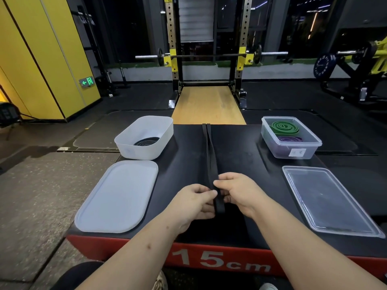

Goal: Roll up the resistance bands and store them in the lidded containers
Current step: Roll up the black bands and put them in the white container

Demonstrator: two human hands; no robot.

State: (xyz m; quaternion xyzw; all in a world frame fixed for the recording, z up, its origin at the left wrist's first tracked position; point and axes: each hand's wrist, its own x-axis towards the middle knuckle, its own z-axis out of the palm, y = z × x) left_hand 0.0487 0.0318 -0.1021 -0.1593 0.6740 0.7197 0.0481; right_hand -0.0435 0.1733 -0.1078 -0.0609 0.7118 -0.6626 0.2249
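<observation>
- a black resistance band lies flat down the middle of a padded plyo box, its near end folded over between two hands.
- the left hand and the right hand each pinch that near end, fingers curled round it.
- the band looks light, limp and rubbery, probably grippy rather than slick; a firm pinch on the folded end should stop the first turn springing open.
- far left, an open white container holds a coiled black band; its white lid lies nearer the person.
- far right, a clear container holds a green roll and a purple roll, with its clear lid nearer the person.
</observation>
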